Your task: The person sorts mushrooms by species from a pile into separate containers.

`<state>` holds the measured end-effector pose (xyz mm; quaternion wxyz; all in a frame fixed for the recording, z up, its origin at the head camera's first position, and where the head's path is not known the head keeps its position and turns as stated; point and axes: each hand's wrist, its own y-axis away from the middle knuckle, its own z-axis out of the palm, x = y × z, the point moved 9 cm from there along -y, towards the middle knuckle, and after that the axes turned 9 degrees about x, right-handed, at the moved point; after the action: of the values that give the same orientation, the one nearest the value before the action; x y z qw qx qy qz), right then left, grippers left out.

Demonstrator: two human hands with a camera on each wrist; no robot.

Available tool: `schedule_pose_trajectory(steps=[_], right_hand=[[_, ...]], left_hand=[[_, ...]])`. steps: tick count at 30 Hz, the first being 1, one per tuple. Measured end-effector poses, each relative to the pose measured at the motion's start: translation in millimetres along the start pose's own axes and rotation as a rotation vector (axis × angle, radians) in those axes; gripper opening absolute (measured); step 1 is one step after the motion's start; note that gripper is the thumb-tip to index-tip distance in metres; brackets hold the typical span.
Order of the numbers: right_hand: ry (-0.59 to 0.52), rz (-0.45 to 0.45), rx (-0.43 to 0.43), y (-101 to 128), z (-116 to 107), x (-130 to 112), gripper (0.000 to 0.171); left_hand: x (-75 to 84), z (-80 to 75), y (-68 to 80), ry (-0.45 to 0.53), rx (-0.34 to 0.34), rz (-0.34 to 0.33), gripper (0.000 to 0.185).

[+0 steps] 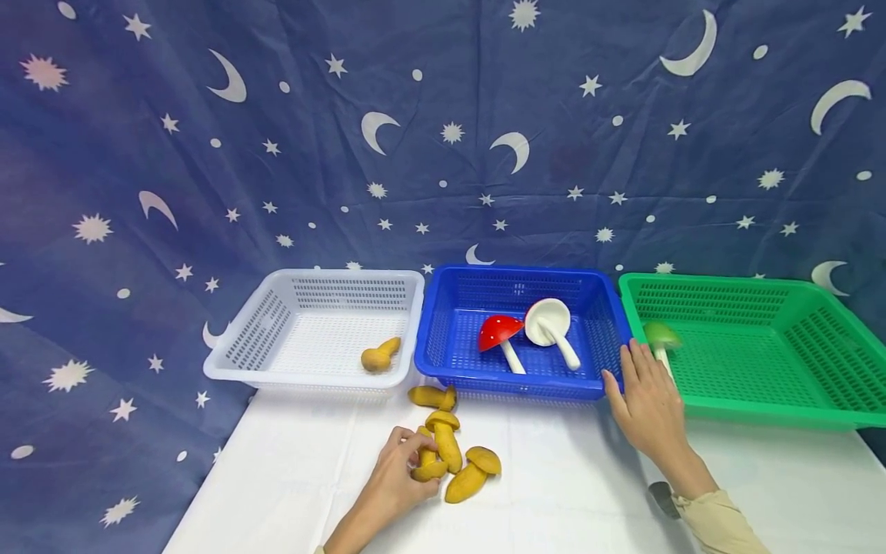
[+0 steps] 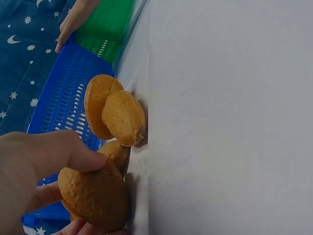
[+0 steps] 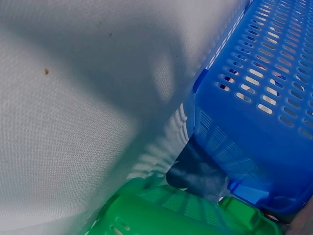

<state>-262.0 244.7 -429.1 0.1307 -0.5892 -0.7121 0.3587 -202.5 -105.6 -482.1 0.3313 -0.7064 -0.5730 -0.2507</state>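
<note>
My left hand pinches a yellow-brown toy mushroom by thumb and fingers, low at the white tabletop. In the left wrist view, the thumb lies over the rounded mushroom cap. Right beside it are two more yellow mushrooms, one upright in view and one slanted. Another yellow mushroom lies by the blue basket's front. My right hand rests with extended fingers on the right front corner of the blue basket; the right wrist view shows mainly basket sides.
The blue basket holds two red-capped mushrooms. On its left stands a white basket with one yellow mushroom; on its right, a green basket with a green-capped mushroom. A starry blue cloth hangs behind.
</note>
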Motion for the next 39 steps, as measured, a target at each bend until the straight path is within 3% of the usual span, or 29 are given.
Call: schedule_pose_trajectory(steps=[7,14,17,32,39], right_hand=[[0.0,-0.004,0.004,-0.3,1.3,0.0,0.058],[-0.002,0.001,0.0,0.5,1.2,0.7,0.058],[-0.003,0.005,-0.005,0.6,0.9,0.9,0.058],[0.0,0.016,-0.014,0.4,0.7,1.1,0.06],[0.001,0.013,-0.017,-0.4,0.2,-0.3,0.059]], left_hand=[[-1.7,-3.0,1.3,-0.028,0.027,-0.02,0.032],[6.3,-17.3,-0.8,-0.024,0.189,0.024,0.024],[7.8,-22.3,-2.0,-0.006,0.226,0.036,0.024],[24.8,-41.6,-7.5,0.01,0.241,0.077,0.027],[43.0,-63.0,-7.1,0.041,0.284,0.156,0.031]])
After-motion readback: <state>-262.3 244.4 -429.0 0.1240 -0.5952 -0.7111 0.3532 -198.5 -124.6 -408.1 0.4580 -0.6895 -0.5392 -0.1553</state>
